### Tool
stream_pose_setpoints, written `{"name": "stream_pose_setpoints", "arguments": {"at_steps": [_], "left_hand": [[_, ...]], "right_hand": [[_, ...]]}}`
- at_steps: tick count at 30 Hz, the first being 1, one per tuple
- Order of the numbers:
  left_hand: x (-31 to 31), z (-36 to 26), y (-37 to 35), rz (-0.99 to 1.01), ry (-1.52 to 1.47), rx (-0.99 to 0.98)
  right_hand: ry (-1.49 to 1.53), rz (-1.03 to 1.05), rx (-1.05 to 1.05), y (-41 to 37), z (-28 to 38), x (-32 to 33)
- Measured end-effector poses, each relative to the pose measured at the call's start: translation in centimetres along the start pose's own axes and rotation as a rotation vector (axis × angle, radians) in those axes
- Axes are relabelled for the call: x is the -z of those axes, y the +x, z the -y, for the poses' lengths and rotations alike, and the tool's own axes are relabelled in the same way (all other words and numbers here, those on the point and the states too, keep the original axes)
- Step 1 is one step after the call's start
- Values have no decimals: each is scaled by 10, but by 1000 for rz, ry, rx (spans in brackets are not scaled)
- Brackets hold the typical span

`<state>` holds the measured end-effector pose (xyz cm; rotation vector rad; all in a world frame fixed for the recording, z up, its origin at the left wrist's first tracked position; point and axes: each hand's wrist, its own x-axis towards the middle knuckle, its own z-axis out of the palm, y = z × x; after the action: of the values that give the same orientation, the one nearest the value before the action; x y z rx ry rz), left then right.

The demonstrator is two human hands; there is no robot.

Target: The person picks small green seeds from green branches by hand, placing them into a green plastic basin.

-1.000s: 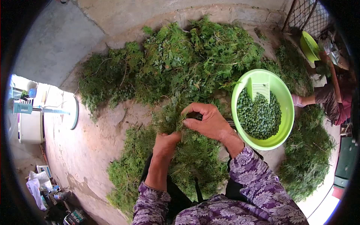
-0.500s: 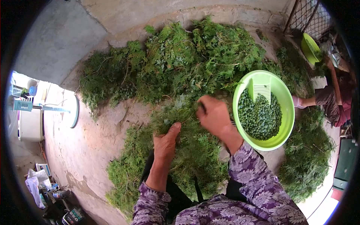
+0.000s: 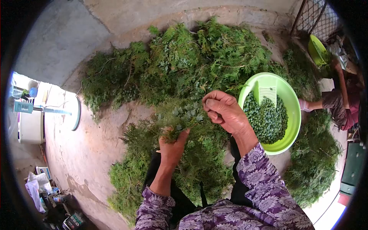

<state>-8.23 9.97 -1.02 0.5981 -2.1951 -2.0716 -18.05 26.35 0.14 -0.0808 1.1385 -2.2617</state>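
My left hand point(image 3: 171, 150) is closed around the stem end of a leafy evergreen sprig point(image 3: 183, 115), which carries several pale blue-green cones near its tip. Just right of that sprig, my right hand point(image 3: 227, 111) has its fingers curled together; whatever they may hold is hidden. Beside my right wrist stands a light green plastic basin point(image 3: 296, 122) with a ribbed washboard slope inside. Many small green cones point(image 3: 266, 120) fill its lower part. Under and around my hands lie more cut evergreen branches point(image 3: 207, 161).
A big heap of evergreen branches point(image 3: 184, 57) lies along the wall ahead. More branches point(image 3: 312, 165) lie right of the basin. Another person's leg and arm point(image 3: 339, 96) show at the far right, near a second green basin point(image 3: 317, 50). A fan point(image 3: 46, 110) stands at left.
My right hand has turned over and its fingers now show curled, slightly right of the sprig. The sprig's cones show more clearly, while my left hand has barely shifted.
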Motion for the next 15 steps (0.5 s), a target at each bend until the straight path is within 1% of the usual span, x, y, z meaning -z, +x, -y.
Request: {"name": "stream_pose_setpoints", "arguments": {"at_steps": [1, 2, 3, 4, 5, 7, 8, 11, 14, 15], "left_hand": [[-1, 0, 0, 11, 13, -40], [-2, 0, 0, 21, 25, -80], [-3, 0, 0, 22, 25, -81], [-4, 1, 1, 28, 1, -76], [-5, 2, 1, 34, -23, -72], [-4, 2, 2, 29, -35, -42], [-3, 2, 2, 25, -46, -13], [-3, 1, 2, 21, -20, -25], [-4, -3, 3, -21, -82, 30], [-4, -5, 3, -21, -82, 30]], "right_hand": [[0, -1, 1, -1, 1, -1], [-265, -29, 17, -2, 1, -3], [-530, -56, 32, -3, 2, -6], [-678, -76, 13, -3, 3, -7], [-677, -76, 13, -3, 0, -8], [-683, -10, 126, -2, -8, -6], [-683, -9, 125, -2, -9, -5], [-658, -23, 116, 0, -9, -5], [-735, -45, 121, -1, -9, -6], [-851, -67, 154, -2, -11, -7]]}}
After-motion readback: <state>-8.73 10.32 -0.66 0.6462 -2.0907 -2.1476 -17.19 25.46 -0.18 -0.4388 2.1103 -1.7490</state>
